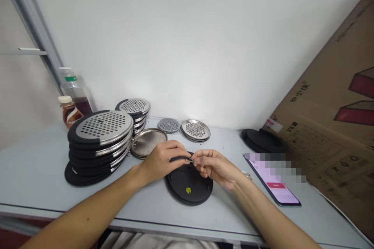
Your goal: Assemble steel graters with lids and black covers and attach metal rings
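Just below the grip, a black disc [189,179] is lying; the left hand [163,159] is pinching a dark piece [179,158], the right hand [214,167] a small metal bit [191,160] at its end. Slackening would be risking a drop.

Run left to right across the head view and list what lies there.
Large stack of black-and-silver discs → flat metal dish → grey perforated disc → black disc with a yellow mark → phone → cardboard box.
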Motion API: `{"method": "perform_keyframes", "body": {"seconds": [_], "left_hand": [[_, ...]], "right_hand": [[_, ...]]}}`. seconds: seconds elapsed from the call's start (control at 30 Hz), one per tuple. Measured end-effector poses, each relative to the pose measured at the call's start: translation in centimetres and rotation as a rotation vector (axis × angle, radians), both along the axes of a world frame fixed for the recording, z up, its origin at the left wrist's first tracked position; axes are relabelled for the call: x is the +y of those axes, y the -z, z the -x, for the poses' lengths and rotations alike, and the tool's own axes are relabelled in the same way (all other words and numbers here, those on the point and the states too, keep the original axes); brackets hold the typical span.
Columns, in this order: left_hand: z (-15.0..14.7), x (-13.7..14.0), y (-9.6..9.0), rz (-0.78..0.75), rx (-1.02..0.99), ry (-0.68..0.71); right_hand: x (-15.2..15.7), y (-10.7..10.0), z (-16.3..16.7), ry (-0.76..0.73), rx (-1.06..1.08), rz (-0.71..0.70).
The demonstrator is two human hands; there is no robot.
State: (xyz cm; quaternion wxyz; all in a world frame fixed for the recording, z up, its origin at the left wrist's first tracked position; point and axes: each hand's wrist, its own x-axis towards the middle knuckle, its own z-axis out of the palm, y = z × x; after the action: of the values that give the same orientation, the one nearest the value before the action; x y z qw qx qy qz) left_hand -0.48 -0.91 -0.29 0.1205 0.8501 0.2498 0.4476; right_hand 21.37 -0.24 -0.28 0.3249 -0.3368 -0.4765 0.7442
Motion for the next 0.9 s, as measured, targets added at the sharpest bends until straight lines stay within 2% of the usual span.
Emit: {"method": "perform_keyframes", "body": {"seconds": [0.13,0.23,0.33,0.47,0.53,0.6,0.7,0.8,0.9], "left_hand": [[-0.2,0.1,0.4,-0.037,0.023,0.017],[-0.4,0.1,0.4,0.004,0.013,-0.018],[-0.7,0.0,0.3,0.115,-0.035,-0.078],[-1.1,-0.2,0.1,0.303,-0.076,-0.147],[-1.1,-0.1,-0.1,0.405,-0.108,-0.164],[-1.0,0.0,-0.2,0.534,-0.184,-0.165],[-0.8,0.3,-0.2,0.723,-0.31,-0.138],[-0.7,0.6,-0.1,0.837,-0.377,-0.08],[-0.7,0.7,0.0,0.907,-0.406,-0.028]], "right_hand": [[-0.5,0.4,-0.4,-0.007,0.0,0.017],[-0.5,0.6,-0.3,-0.024,-0.076,-0.111],[-0.7,0.9,-0.1,0.047,-0.258,-0.433],[-1.3,1.2,0.2,0.232,-0.519,-1.044],[-1.3,1.0,0.1,0.308,-0.553,-1.191],[-1.1,0.7,-0.2,0.398,-0.564,-1.195],[-0.6,0.2,-0.8,0.473,-0.607,-1.117],[-0.3,0.2,-1.0,0.44,-0.62,-1.03],[-0.5,0.3,-0.7,0.394,-0.615,-1.015]]}}
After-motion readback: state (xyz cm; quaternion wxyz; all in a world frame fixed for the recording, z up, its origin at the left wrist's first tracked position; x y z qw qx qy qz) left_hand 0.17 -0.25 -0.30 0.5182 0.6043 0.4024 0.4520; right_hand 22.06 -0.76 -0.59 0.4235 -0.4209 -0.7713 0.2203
